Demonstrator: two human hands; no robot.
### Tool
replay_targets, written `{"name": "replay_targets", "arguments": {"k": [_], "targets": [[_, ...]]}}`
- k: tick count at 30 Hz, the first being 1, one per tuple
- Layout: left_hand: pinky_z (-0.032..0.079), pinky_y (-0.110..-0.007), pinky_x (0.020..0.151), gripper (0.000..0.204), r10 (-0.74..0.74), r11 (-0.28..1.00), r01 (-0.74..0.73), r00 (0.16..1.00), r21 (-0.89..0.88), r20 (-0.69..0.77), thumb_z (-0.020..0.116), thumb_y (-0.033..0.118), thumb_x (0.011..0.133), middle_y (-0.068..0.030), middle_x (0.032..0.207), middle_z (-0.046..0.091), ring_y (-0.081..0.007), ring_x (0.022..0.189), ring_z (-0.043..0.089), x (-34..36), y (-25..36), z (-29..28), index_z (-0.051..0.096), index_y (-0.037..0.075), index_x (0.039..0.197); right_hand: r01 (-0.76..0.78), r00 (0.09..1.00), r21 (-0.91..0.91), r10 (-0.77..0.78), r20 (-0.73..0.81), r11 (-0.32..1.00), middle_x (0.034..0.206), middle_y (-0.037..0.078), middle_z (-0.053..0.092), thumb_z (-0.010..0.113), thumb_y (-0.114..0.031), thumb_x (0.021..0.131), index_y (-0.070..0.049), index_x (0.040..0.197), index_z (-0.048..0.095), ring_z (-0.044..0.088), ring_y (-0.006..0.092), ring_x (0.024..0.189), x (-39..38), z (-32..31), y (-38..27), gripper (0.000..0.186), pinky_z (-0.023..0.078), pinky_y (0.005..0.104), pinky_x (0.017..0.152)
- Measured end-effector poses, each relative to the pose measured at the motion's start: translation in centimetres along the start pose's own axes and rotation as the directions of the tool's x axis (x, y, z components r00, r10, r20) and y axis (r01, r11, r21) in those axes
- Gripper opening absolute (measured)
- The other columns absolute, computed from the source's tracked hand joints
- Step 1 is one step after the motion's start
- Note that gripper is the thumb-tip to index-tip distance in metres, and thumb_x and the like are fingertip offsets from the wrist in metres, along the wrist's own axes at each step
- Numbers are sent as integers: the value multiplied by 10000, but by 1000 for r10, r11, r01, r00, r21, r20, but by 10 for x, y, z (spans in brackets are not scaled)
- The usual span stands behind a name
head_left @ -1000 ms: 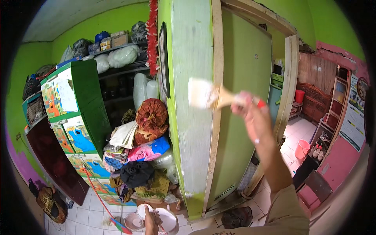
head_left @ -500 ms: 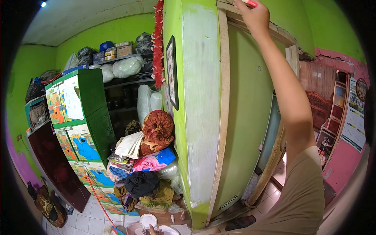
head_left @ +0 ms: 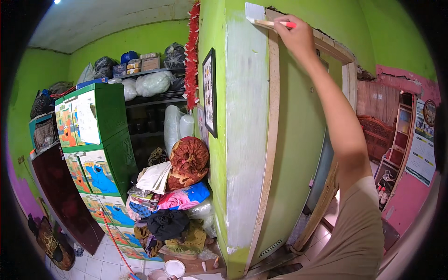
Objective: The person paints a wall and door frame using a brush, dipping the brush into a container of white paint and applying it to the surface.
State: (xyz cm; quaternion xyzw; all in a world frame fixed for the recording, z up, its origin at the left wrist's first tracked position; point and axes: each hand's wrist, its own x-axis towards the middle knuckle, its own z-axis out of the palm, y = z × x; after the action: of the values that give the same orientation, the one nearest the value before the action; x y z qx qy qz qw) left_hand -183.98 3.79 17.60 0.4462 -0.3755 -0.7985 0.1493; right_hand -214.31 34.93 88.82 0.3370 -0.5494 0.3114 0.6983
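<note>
My right hand [head_left: 297,38] is raised high, its fingers closed round a paintbrush [head_left: 270,23] with a pale wooden handle and a red end. White-coated bristles touch the top of a pale, whitish strip [head_left: 246,116] on the green wall corner, where fresh white paint [head_left: 255,11] shows. At the lower edge, a round white tub [head_left: 174,268] is seen from above. A sliver of my left hand [head_left: 175,278] shows at its near rim, seemingly gripping it; most of that hand is cut off.
A wooden door frame [head_left: 272,93] borders the strip on the right. Left of the corner hang a framed picture [head_left: 210,93] and a red tinsel garland [head_left: 192,56]. Piled clothes [head_left: 170,224] lie beside a green drawer cabinet [head_left: 109,116]. A calendar [head_left: 421,154] hangs far right.
My right hand and the brush have come lower in view, so the bristles now show against the top of the strip. The view has shifted slightly; the tub sits a little lower.
</note>
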Motion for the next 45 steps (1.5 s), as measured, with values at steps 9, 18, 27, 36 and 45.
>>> {"name": "replay_targets", "arguments": {"k": [9,18,27,36,45], "targets": [[230,-235,323,616,0,1000,0,1000,1,-15,459,619,901,49,464,322,-78,338,283,-6,4,8,568,19,821,58,990,140,-38,-139,989,739,85,672,656,-137,805,-31,840,665,619,159,668,64,13,-19,112,491,301,618],[224,-240,323,647,1,1000,-1,999,-2,-32,455,656,886,47,451,317,-85,333,282,-5,6,5,561,24,796,146,989,10,-146,-7,989,798,131,684,660,-259,775,-34,877,694,655,230,737,-1,0,-21,249,511,316,707],[208,-241,317,651,13,1000,-12,999,13,-44,456,668,882,50,439,306,-87,328,278,-9,13,19,551,34,769,32,995,41,-28,-94,999,706,94,654,652,-136,787,-30,796,645,611,169,648,65,40,-44,107,490,319,585],[198,-243,310,605,-4,1000,4,999,1,-42,465,635,896,54,446,299,-81,330,273,5,2,-4,537,50,759,129,991,61,-131,20,990,751,98,687,666,-241,768,-50,804,695,639,201,659,5,4,-52,197,504,309,635],[202,-244,312,588,5,1000,-5,998,0,-57,464,624,901,51,453,301,-81,331,269,10,-3,-11,531,58,756,-158,973,-41,163,161,987,665,52,564,657,-137,814,-47,752,589,504,129,556,51,34,-79,129,427,270,489]]}}
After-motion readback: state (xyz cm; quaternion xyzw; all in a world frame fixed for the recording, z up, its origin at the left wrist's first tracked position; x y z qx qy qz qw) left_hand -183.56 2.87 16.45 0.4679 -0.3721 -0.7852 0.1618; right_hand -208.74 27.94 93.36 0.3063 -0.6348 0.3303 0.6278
